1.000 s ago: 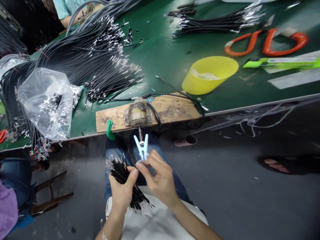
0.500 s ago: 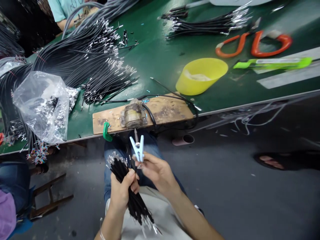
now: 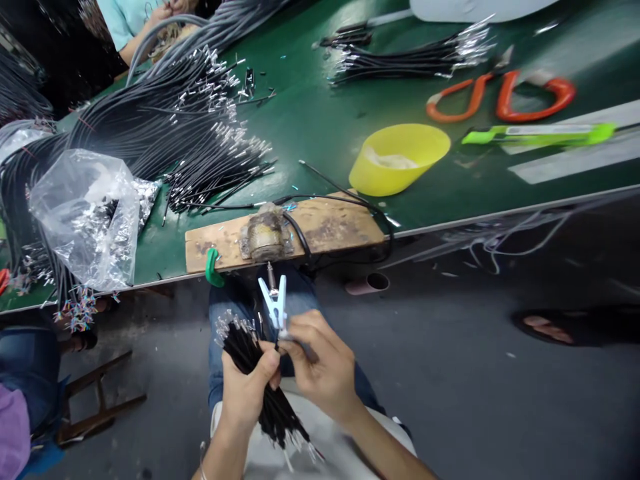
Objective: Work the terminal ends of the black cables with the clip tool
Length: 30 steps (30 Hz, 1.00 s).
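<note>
My left hand (image 3: pixel 245 387) is wrapped round a bundle of short black cables (image 3: pixel 283 413) with stripped, silvery ends, held at a slant over my lap. My right hand (image 3: pixel 325 367) is closed in a pinch close to my left thumb, on what looks like one thin black cable (image 3: pixel 277 339); the fingers partly cover it. Just above the pinch is a light blue clothespin (image 3: pixel 274 303), in line with the metal shaft (image 3: pixel 271 275) of a small motor (image 3: pixel 266 233). That motor is fixed on a wooden board (image 3: pixel 335 227) at the table edge.
On the green table (image 3: pixel 310 107) lie piled grey cables (image 3: pixel 150 127), a plastic bag (image 3: pixel 83 213), a yellow cup (image 3: pixel 400 157), orange-handled scissors (image 3: pixel 535 100), a green cutter (image 3: pixel 540 135) and another cable bundle (image 3: pixel 405 61). A green clamp (image 3: pixel 213 268) grips the board. Another person's arm (image 3: pixel 145 33) is across the table.
My right hand has shifted slightly down from the clothespin's lower end, and its fingertips now meet close to my left thumb. The left hand keeps its hold on the bundle.
</note>
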{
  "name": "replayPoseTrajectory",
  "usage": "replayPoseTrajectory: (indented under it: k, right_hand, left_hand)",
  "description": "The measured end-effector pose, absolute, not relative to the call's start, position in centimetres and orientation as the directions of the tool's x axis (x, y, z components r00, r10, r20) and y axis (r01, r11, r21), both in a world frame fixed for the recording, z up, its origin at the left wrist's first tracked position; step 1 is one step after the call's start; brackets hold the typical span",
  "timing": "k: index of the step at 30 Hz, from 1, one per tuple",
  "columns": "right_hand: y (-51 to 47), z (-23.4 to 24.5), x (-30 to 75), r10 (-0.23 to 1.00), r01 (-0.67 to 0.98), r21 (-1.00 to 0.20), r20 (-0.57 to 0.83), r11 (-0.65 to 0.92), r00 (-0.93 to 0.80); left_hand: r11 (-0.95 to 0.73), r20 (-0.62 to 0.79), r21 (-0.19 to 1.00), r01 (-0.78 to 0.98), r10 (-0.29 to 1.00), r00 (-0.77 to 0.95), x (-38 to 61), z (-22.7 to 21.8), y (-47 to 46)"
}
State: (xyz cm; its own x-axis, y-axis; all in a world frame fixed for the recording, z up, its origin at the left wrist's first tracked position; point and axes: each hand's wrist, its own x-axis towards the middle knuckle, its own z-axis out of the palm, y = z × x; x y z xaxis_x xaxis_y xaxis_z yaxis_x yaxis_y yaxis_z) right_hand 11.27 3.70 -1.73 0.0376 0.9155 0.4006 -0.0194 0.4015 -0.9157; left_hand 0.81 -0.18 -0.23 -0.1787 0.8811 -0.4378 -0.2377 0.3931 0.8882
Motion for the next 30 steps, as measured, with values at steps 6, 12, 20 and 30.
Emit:
replayPoseTrajectory:
  k: [6, 12, 20, 30]
  right_hand:
    - [5.9, -1.5, 13.1, 0.831, -0.347, -0.889, -0.064, -0.299, -0.553]
    - [6.6, -1.0, 13.8, 0.959, -0.196, -0.972, 0.171, 0.127, -0.226]
    - [5.2, -0.5, 12.9, 0.849, 0.158, -0.834, 0.518, 0.529, -0.105]
    - [5.4, -0.8, 13.3, 0.917, -0.017, -0.943, 0.326, 0.331, -0.229]
  left_hand:
    - [0.309, -0.332, 0.942, -0.129, 0.915, -0.229, -0.2, -0.2, 0.7]
    - [0.256, -0.259, 0.966, -0.048, 0.924, -0.280, -0.2, 0.5, 0.9]
    - [0.334, -0.432, 0.870, -0.363, 0.871, -0.233, 0.8, 0.7, 0.8]
    - [0.364, -0.456, 0.858, -0.362, 0.864, -0.212, 0.7, -0.3, 0.3]
